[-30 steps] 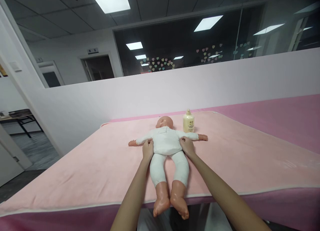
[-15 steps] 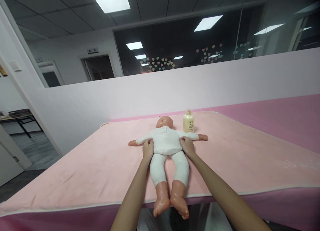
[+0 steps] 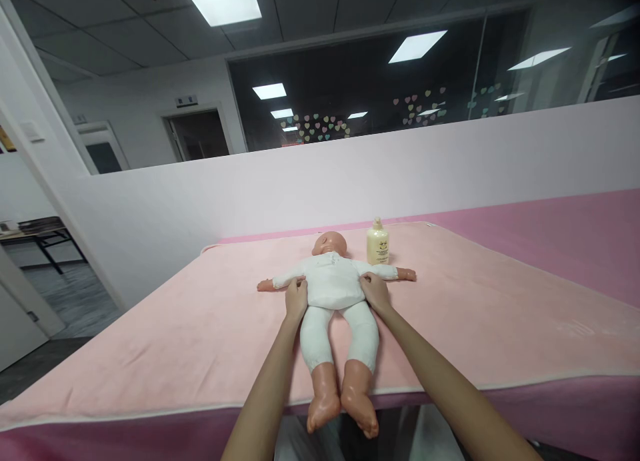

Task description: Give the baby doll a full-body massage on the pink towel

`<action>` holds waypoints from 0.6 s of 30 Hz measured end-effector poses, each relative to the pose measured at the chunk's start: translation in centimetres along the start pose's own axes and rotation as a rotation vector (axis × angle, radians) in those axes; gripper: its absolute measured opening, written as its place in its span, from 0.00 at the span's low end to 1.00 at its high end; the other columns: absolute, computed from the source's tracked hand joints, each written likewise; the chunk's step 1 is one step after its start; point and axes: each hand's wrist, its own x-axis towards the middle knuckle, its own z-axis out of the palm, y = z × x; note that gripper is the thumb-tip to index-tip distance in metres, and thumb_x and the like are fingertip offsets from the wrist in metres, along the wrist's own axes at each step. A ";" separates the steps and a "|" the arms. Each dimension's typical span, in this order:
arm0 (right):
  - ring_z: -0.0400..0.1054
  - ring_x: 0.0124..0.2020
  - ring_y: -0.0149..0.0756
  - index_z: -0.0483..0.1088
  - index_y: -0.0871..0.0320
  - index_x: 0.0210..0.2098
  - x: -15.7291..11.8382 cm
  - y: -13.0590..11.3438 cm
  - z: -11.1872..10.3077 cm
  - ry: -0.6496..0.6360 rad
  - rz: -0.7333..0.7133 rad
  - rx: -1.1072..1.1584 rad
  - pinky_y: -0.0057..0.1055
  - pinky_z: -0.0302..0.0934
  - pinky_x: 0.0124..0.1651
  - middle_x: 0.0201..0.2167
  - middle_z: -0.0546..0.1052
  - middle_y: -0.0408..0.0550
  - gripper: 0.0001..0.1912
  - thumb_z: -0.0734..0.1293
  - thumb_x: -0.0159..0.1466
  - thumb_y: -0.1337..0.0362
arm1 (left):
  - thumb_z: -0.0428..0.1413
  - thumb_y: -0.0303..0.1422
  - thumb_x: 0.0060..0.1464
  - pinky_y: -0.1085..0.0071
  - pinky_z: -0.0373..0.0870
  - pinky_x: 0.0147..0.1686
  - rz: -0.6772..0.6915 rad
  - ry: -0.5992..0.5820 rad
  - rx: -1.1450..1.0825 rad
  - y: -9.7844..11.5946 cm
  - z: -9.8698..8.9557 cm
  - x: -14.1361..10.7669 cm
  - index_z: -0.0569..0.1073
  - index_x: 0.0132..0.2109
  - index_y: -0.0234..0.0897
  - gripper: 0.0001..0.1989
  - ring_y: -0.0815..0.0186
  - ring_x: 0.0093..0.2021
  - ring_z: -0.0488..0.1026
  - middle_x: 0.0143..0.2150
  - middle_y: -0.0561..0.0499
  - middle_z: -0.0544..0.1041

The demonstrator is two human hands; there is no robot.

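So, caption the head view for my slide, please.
Left hand and right hand flank a doll on a pink blanket.

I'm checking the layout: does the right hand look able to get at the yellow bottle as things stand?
Probably yes: the yellow bottle stands just beyond the doll's outstretched arm, which lies low between it and the right hand, leaving the bottle's upper part free.

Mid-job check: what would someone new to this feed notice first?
Most likely the doll in white, lying with arms spread on the pink blanket, its feet over the near edge, with the left hand and right hand at either side of its torso. Next, the pale yellow bottle standing just beyond the doll's arm on the right of the picture.
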 end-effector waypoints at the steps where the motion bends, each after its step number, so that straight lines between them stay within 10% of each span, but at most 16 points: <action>1: 0.67 0.34 0.36 0.70 0.57 0.27 0.0 0.0 0.0 0.001 0.001 -0.004 0.27 0.55 0.37 0.29 0.75 0.47 0.10 0.57 0.55 0.65 | 0.47 0.30 0.52 0.65 0.63 0.50 0.000 -0.002 0.001 0.0 0.0 0.0 0.72 0.41 0.34 0.12 0.61 0.47 0.70 0.47 0.44 0.75; 10: 0.67 0.33 0.36 0.71 0.58 0.27 -0.1 0.1 0.0 -0.006 0.016 -0.009 0.27 0.55 0.36 0.28 0.75 0.47 0.11 0.57 0.55 0.64 | 0.49 0.27 0.51 0.64 0.65 0.50 0.026 0.039 -0.053 1.1 -0.3 -0.2 0.72 0.42 0.33 0.12 0.61 0.46 0.71 0.44 0.43 0.75; 13: 0.67 0.33 0.37 0.71 0.57 0.28 -0.3 0.2 -0.2 -0.017 0.003 0.000 0.28 0.55 0.36 0.28 0.75 0.48 0.12 0.57 0.56 0.63 | 0.51 0.29 0.51 0.65 0.66 0.49 0.155 0.105 -0.241 5.8 -1.7 -1.8 0.69 0.49 0.35 0.16 0.60 0.51 0.68 0.51 0.44 0.72; 18: 0.67 0.34 0.40 0.73 0.57 0.30 -0.7 0.0 -0.7 -0.051 -0.017 -0.035 0.31 0.57 0.36 0.28 0.74 0.51 0.11 0.59 0.56 0.63 | 0.58 0.42 0.48 0.62 0.66 0.52 0.582 -0.216 -0.482 17.9 -7.2 -8.4 0.62 0.59 0.43 0.31 0.53 0.59 0.61 0.58 0.48 0.67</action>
